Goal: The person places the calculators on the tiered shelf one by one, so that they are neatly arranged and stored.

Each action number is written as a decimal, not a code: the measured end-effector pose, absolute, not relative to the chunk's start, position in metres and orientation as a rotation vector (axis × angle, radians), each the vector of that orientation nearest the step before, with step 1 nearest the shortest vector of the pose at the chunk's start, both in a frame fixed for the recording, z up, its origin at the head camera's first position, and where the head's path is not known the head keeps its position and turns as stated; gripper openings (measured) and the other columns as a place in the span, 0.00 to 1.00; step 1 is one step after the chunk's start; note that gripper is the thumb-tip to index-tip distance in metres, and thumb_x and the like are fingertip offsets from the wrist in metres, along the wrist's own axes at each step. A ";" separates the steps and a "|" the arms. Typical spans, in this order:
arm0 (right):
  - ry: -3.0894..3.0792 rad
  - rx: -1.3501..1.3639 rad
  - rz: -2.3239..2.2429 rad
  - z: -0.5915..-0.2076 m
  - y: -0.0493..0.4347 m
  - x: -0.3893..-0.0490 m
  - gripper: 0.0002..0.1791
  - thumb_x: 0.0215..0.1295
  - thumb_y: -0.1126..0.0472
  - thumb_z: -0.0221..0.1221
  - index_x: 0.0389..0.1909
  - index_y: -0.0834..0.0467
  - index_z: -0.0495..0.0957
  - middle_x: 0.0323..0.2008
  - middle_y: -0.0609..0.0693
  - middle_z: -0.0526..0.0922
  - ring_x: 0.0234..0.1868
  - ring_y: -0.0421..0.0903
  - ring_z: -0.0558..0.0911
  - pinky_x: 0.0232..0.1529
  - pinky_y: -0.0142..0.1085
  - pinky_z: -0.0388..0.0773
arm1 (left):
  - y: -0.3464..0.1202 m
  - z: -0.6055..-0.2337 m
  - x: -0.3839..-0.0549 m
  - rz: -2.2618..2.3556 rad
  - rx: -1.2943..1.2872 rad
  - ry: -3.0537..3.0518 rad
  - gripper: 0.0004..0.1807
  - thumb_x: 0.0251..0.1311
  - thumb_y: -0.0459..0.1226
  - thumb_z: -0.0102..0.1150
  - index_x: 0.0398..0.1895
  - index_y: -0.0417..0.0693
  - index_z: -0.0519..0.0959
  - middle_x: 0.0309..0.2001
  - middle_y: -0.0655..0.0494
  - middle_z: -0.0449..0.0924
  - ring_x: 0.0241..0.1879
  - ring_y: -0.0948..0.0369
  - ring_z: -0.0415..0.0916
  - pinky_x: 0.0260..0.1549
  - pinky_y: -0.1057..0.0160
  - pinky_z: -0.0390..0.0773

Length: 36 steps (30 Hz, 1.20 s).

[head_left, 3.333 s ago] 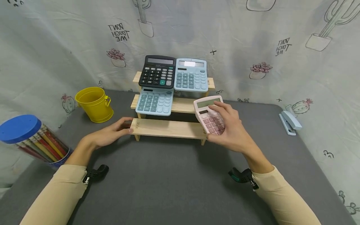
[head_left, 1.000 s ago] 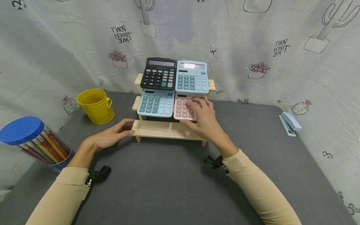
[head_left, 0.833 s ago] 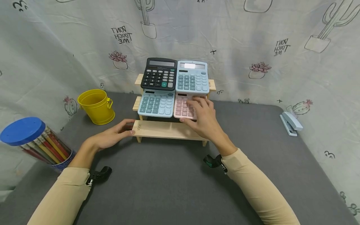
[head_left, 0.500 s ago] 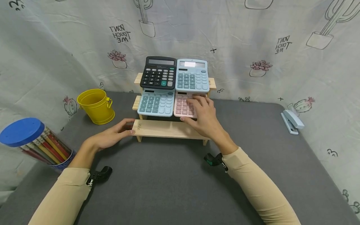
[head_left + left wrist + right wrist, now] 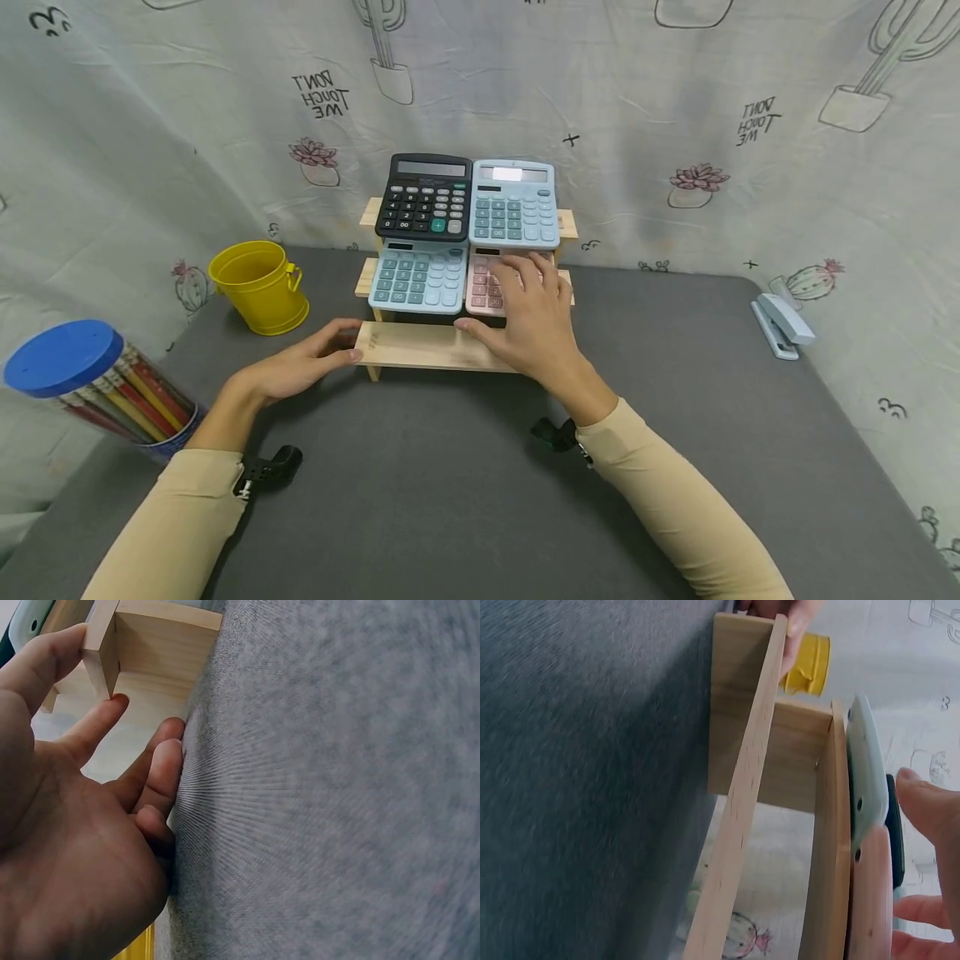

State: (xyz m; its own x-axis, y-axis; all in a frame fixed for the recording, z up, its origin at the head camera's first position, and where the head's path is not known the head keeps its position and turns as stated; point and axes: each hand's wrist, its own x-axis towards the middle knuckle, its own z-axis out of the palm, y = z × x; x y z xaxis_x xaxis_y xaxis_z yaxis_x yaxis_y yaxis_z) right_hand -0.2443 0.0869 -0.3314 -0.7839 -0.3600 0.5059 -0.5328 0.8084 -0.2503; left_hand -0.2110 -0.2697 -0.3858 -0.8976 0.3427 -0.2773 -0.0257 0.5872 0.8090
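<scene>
A three-tier wooden shelf (image 5: pixel 420 344) stands mid-table. My left hand (image 5: pixel 288 368) pinches the left end of its lowest board between thumb and forefinger; the left wrist view shows both tips at the board's end (image 5: pixel 100 656). On the middle tier a pink calculator (image 5: pixel 480 287) lies beside a light blue calculator (image 5: pixel 417 279). My right hand (image 5: pixel 534 321) is over the pink one, fingers loosely bent and hiding its right part. In the right wrist view the thumb (image 5: pixel 922 806) is apart from the pink calculator (image 5: pixel 870 900). Above sit a black calculator (image 5: pixel 423 200) and another light blue one (image 5: pixel 513 208).
A yellow bucket (image 5: pixel 262 296) stands left of the shelf. Nearer, by my left forearm, is a clear jar of pencils with a blue lid (image 5: pixel 63 358). A light blue stapler (image 5: pixel 782 325) lies at the right edge. A printed cloth (image 5: pixel 622 100) hangs behind the table.
My right hand brought the pink calculator from the shelf's right side onto the middle tier, beside the light blue one. Just now it loosened and shifted slightly left. The left hand stayed put.
</scene>
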 end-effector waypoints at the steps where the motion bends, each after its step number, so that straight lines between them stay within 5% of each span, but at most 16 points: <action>1: -2.548 0.665 0.529 -0.332 0.084 -0.244 0.47 0.54 0.26 0.67 0.67 0.50 0.73 0.68 0.52 0.72 0.74 0.60 0.61 0.65 0.61 0.60 | -0.270 -0.386 -0.211 1.242 0.253 2.412 0.40 0.75 0.59 0.51 0.80 0.57 0.49 0.79 0.37 0.53 0.76 0.40 0.54 0.72 0.32 0.55; 36: -2.565 0.646 0.463 -0.343 0.082 -0.256 0.40 0.62 0.32 0.64 0.67 0.52 0.72 0.67 0.53 0.71 0.71 0.60 0.62 0.69 0.59 0.56 | -0.267 -0.388 -0.219 1.237 0.261 2.417 0.39 0.75 0.59 0.50 0.80 0.58 0.49 0.79 0.38 0.53 0.77 0.40 0.53 0.72 0.33 0.54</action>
State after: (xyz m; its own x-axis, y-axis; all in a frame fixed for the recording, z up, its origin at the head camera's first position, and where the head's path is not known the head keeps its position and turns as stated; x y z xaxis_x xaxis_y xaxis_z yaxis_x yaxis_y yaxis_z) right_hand -0.2561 0.0817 -0.3426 -0.7880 -0.3604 0.4992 -0.5122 0.8336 -0.2068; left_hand -0.2186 -0.2671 -0.3876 -0.8981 0.3444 -0.2733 -0.0202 0.5886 0.8082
